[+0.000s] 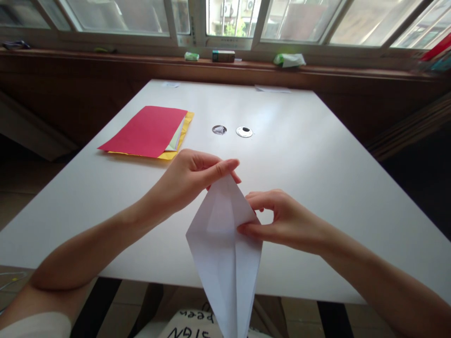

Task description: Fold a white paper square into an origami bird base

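A sheet of white paper (220, 239), folded into a long kite shape with a crease down its middle, is held up over the near edge of the table. My left hand (202, 171) pinches its top point between thumb and fingers. At the right corner, my right hand (278, 213) grips the paper, thumb on the near face and fingers behind the edge. The paper's lower tip runs out of view at the bottom.
On the white table (317, 178), a red sheet (144, 131) lies over yellow paper (188, 126) at the left. Two round fittings, a left one (219, 130) and a right one (244, 132), sit in the tabletop. Small items, including a dark box (223, 56), line the windowsill.
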Tool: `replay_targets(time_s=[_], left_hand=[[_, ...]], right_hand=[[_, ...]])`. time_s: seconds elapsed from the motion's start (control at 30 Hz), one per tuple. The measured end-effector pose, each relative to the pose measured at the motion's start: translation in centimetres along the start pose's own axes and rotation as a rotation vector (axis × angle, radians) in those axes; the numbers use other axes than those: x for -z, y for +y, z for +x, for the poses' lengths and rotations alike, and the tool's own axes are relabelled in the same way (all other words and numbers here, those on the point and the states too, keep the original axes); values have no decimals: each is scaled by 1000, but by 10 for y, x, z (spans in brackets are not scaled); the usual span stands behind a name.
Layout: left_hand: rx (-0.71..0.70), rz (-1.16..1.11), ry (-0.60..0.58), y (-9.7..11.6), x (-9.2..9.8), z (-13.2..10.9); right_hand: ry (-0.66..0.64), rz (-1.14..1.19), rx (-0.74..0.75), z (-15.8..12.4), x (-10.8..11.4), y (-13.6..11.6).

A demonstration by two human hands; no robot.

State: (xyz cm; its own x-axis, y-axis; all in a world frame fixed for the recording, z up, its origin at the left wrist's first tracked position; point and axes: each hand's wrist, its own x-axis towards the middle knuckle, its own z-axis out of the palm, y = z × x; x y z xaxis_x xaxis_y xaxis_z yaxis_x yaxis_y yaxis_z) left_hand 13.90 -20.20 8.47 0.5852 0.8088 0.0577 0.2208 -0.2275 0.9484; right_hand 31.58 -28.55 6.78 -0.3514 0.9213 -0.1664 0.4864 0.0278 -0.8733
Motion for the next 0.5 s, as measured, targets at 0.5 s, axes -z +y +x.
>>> replay_targets(time_s=[0.5], left_hand=[[27,-47,-72,-6,0,6]], right_hand=[[-49,140,-28,2,3,-3]])
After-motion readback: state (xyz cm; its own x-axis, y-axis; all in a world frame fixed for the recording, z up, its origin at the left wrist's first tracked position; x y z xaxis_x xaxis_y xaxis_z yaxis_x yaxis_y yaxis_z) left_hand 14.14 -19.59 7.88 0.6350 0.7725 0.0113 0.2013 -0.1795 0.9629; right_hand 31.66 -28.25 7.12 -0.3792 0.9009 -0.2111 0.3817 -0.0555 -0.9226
